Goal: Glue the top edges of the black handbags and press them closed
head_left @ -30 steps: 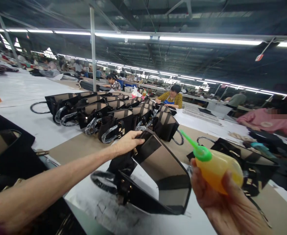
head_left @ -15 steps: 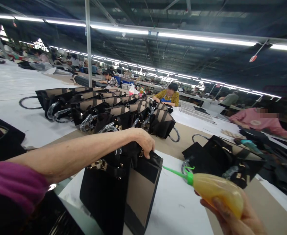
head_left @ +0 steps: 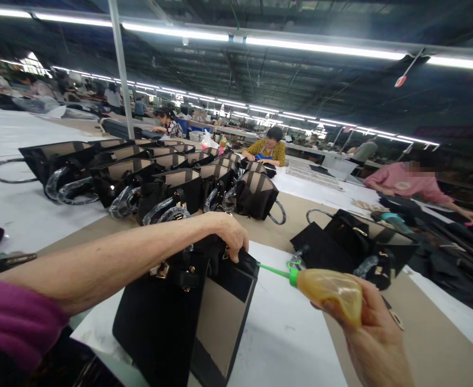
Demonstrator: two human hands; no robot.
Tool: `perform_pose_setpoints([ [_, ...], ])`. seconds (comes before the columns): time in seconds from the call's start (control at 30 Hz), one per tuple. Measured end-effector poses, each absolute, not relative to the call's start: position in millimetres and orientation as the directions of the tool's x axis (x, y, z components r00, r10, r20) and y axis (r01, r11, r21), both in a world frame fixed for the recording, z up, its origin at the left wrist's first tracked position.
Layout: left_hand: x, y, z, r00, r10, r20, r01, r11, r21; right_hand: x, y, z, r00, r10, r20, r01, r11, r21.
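Our right hand [head_left: 375, 322] grips the squeeze bottle [head_left: 329, 290], its long axis running leftward so the green nozzle [head_left: 274, 270] ends at or just beside the top corner of the black bag [head_left: 159, 322] over the worktop [head_left: 285, 338], where our left hand [head_left: 233, 235], the nearer, pinches the rim.

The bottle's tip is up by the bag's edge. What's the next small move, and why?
Probably a light squeeze of the bottle by the right hand: its green nozzle points at the upper corner of the black bag, and the left hand grips the bag's top beside that corner. Whether the tip actually touches is too small to tell.
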State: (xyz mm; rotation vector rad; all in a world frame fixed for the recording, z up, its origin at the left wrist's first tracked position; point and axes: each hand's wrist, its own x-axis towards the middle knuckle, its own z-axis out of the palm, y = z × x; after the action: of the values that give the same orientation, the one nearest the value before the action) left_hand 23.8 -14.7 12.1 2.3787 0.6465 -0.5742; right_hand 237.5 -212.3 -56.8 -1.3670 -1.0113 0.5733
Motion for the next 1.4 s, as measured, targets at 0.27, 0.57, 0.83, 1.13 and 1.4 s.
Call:
perform_pose_setpoints([
  [0.27,26,-18,14,0.758,0.277,-0.591,0.549,-0.761,0.347,232,-218,-46,0.444,0.822,0.358,0.447,0.143,-0.883],
  [0.57,26,-18,12,0.78,0.257,-0.571,0.491,-0.816,0.304,222,-226,-47,0.456,0.846,0.276,0.385,0.093,-0.918],
  [0.83,26,-24,12,0.786,0.279,-0.551,0.488,-0.827,0.278,239,-221,-59,0.411,0.884,0.224,0.225,0.14,-0.964],
  [1.13,27,-32,17,0.768,0.315,-0.557,0.519,-0.817,0.253,218,-232,-56,0.424,0.893,0.149,0.144,0.096,-0.985],
  [1.4,29,-32,14,0.76,0.356,-0.544,0.536,-0.817,0.214,226,-248,-67,0.329,0.942,0.062,0.246,-0.022,-0.969],
])
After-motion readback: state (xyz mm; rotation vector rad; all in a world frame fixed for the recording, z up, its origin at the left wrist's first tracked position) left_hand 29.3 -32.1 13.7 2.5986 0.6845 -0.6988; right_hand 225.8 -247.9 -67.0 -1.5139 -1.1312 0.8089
